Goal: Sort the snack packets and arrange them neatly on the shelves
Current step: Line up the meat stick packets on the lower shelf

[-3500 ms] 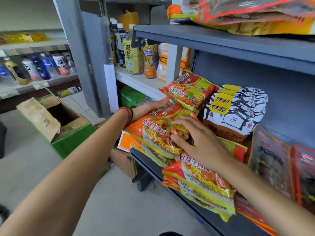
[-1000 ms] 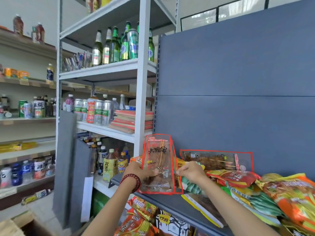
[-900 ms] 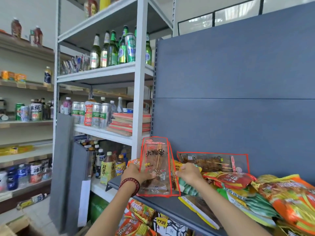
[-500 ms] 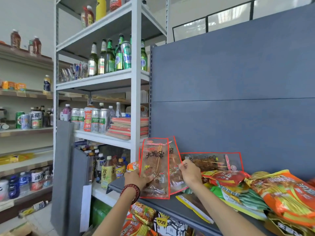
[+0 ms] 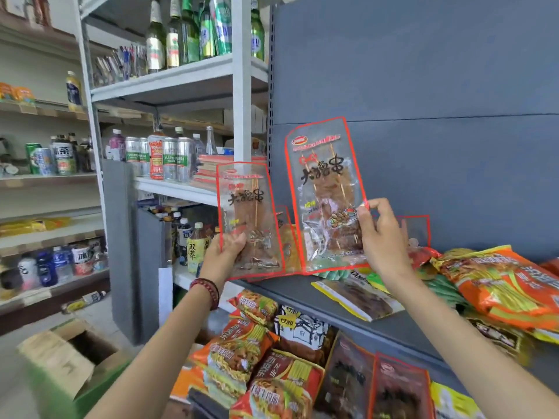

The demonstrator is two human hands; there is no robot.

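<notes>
Grey shelf (image 5: 290,293), skewer packets (image 5: 326,189) held upright, Harbin cans (image 5: 170,160)

Left skewer packet (image 5: 248,213): clear film, red border, black brush lettering, brown contents.
Right skewer packet (image 5: 325,189): same clear film and red edge, red oval logo at top.
Shelf (image 5: 281,287) and back panel (image 5: 423,86): plain slate grey-blue.
Instant noodle packets (image 5: 242,349): orange with yellow stripes.
Bead bracelet (image 5: 207,290): dark red.
Beer bottles (image 5: 187,28): green glass.
Cardboard box (image 5: 57,358): brown, green outside.
</notes>
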